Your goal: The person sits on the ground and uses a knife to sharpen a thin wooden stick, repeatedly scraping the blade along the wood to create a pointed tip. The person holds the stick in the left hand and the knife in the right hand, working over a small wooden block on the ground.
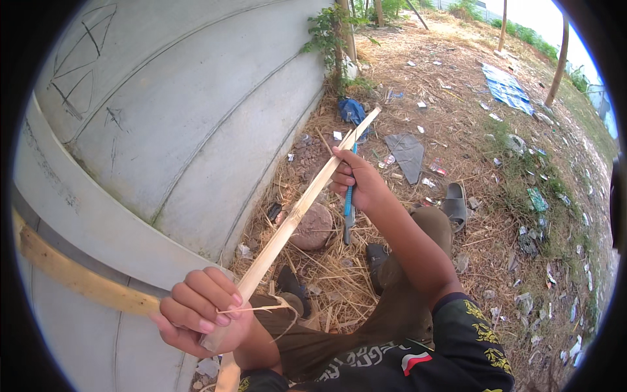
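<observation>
A long, pale split-wood strip runs slantwise from near my waist up and away to the right. My left hand is closed around its near end, where thin slivers curl off beside the fingers. Farther along, my right hand grips a slim blue-handled knife against the strip's right side. The handle's dark lower end hangs below the fist. My fingers and the wood hide most of where knife and strip meet. A thin shaving sticks out on the strip's left side there.
A grey panel wall rises on the left, with a wooden rail low beside me. Below the strip sits a round stone-like block. Straw and litter cover the ground, with a grey sandal and blue-white sheet to the right.
</observation>
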{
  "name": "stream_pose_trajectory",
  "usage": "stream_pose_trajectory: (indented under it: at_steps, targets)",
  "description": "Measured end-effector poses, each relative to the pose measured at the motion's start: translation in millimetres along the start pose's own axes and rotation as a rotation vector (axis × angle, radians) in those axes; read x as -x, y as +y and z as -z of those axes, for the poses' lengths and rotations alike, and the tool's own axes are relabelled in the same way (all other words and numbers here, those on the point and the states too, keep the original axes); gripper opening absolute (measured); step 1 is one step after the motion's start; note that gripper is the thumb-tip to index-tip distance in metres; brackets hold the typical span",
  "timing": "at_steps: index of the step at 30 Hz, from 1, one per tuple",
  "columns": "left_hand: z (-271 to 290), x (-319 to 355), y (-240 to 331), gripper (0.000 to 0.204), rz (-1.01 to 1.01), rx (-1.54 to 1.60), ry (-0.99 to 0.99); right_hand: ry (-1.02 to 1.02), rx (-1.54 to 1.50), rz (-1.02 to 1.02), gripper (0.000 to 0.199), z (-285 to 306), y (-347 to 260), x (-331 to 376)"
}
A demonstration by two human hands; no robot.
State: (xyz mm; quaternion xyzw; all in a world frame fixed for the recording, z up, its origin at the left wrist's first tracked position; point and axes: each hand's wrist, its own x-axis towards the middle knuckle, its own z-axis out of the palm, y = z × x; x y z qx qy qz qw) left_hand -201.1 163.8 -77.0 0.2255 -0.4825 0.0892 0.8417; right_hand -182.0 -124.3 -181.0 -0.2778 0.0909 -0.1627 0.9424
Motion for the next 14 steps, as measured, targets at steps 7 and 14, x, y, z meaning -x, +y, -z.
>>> stream_pose_trajectory:
  at_steps: [7,14]
  targets:
    - [126.9,-34.0,19.7,0.039,0.211,-1.055,0.363,0.280,0.175,0.269,0.022,17.4,-39.1,10.0]
    - [143.9,-9.8,-1.6,0.049,0.964,-1.510,0.012,0.163,0.432,0.305,0.019,25.7,-28.3,10.1]
